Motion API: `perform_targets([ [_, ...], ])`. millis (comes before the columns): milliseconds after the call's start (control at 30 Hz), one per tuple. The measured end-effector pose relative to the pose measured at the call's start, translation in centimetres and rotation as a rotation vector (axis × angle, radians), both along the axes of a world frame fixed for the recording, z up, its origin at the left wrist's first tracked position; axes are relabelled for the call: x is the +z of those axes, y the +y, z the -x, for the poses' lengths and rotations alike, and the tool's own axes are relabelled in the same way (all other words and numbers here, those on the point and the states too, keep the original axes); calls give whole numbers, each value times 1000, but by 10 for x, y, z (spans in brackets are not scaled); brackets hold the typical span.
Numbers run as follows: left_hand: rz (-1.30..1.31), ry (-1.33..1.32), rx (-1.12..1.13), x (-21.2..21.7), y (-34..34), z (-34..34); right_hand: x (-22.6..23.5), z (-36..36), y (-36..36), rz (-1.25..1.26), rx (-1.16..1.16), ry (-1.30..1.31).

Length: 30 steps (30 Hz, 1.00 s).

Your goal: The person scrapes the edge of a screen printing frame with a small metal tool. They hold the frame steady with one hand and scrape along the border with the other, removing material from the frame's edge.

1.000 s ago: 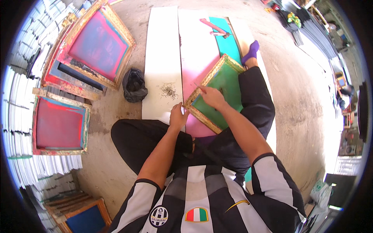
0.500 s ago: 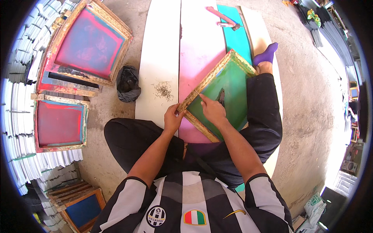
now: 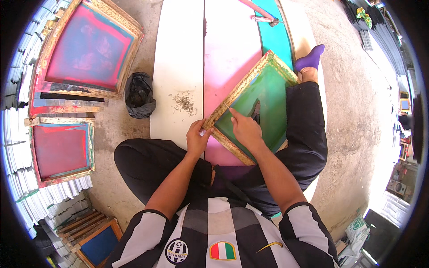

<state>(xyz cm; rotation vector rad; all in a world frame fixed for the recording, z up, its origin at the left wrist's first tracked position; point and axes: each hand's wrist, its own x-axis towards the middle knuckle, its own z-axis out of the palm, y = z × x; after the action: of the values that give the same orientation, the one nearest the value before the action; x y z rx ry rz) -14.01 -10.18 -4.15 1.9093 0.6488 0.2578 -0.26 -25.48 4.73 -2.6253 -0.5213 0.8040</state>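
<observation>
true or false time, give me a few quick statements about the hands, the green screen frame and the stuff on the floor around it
1. The left hand grips the near corner of the green screen frame. True.
2. The right hand rests on the black bag. False: it rests on the frame's green mesh.
3. Dark pliers lie on the green mesh. True.
4. The pile of small staples sits on the pink board. False: it lies on the white board.
</observation>
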Motion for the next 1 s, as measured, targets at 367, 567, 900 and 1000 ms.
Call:
perform_targets([
  [367, 42, 15, 9, -9, 0, 2, 14, 3, 30, 225, 63, 74],
  [567, 4, 27, -18, 1, 2, -2, -46, 2, -13, -239, -30, 79],
  [900, 9, 50, -53, 3, 6, -2, -99, 0, -24, -714, -123, 93],
  [1000, 55, -18, -23, -1, 4, 0, -97, 3, -25, -669, -205, 224],
])
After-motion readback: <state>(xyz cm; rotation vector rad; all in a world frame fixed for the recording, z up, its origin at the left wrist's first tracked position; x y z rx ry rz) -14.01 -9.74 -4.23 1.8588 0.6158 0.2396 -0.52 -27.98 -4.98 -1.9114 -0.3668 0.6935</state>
